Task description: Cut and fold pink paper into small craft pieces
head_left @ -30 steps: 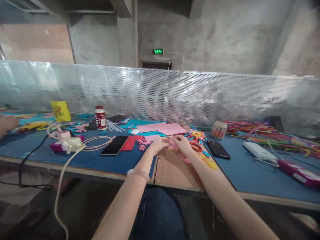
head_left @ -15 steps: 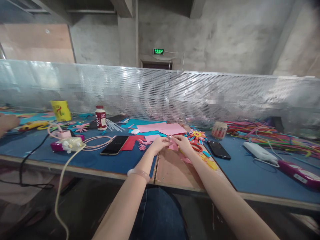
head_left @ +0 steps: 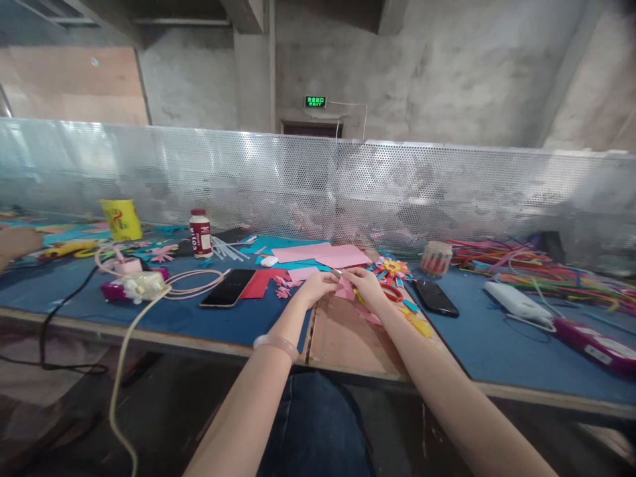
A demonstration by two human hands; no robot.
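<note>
Both my hands meet over the bare wooden strip of the table. My left hand (head_left: 320,289) has its fingers closed at the left edge of a small piece of pink paper (head_left: 344,289). On the other side, my right hand (head_left: 366,286) pinches that same paper. A small pale, shiny tip shows between the fingertips, too small to name. Behind the hands lie larger pink paper sheets (head_left: 301,252). Small cut pink paper pieces (head_left: 282,289) sit left of my left hand. Red-handled scissors (head_left: 392,291) and a layered paper flower (head_left: 391,267) are just right of my right hand.
To the left are a black phone (head_left: 228,289), a bottle (head_left: 201,235), a yellow cup (head_left: 122,220) and a glue gun (head_left: 68,249) near another person's hand (head_left: 18,244). A second phone (head_left: 435,298), a jar (head_left: 436,258) and a white power bank (head_left: 517,303) stand right. Perforated metal panels border the back.
</note>
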